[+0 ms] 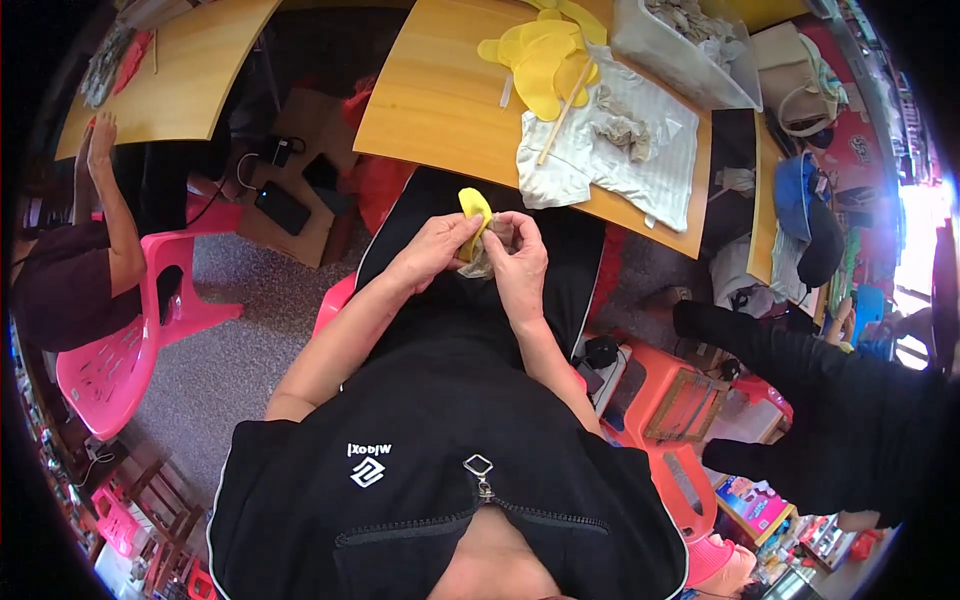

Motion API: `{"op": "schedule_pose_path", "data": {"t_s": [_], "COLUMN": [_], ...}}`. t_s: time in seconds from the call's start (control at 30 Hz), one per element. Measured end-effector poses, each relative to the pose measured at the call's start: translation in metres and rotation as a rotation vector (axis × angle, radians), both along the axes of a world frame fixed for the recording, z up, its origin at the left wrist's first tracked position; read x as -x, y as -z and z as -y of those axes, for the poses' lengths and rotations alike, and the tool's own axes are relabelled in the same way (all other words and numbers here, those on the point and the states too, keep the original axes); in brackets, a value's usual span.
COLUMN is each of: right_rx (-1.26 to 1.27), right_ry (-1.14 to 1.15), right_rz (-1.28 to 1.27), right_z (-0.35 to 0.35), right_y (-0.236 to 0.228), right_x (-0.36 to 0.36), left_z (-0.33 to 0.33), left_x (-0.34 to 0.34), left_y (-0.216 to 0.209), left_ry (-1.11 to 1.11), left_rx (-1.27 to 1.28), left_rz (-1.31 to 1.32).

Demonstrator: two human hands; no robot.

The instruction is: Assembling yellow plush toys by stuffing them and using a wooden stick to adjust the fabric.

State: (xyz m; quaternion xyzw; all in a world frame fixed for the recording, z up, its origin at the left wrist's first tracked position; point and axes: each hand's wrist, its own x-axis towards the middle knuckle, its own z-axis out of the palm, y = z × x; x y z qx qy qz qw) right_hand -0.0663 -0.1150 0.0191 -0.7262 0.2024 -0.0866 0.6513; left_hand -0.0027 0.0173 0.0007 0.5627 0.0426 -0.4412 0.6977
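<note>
While your left hand (pixel 437 246) pinches the yellow piece (pixel 473 203) and your right hand (pixel 519 262) pinches the crumpled beige fabric (pixel 477 266), both just off the near edge of the counter (pixel 430 90), uneven fingertip tension could let either slip loose. At the counter's far right, a translucent bin (pixel 682 72) holds pale, bunched material (pixel 692 18).

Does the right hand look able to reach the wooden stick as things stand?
Probably yes: the wooden stick lies on the white cloth ahead of the right hand, its near end uncovered. The hand would likely first need to release the beige fabric.
</note>
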Motion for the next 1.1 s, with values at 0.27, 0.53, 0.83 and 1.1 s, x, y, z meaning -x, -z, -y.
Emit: {"op": "schedule_pose_path", "data": {"t_s": [0.27,0.53,0.83,1.1], "right_rx": [0.138,-0.593,0.836,0.044], "right_ry": [0.034,-0.215,-0.669,-0.245], "right_rz": [-0.04,-0.119,0.551,0.145], "right_z": [0.008,0.036,0.037,0.034], "right_y": [0.001,-0.049,-0.087,-0.049], "right_x": [-0.008,-0.005,-0.009,-0.003], "left_z": [-0.002,-0.01,-0.007,-0.01], "left_x": [-0.008,-0.02,-0.025,-0.045], "left_y": [-0.014,-0.012,-0.024,-0.063], "left_ry": [0.239,0.138,0.219,0.345], "left_rx": [-0.071,0.0,0.549,0.224], "left_rz": [0.051,-0.128,-0.496,-0.285]}}
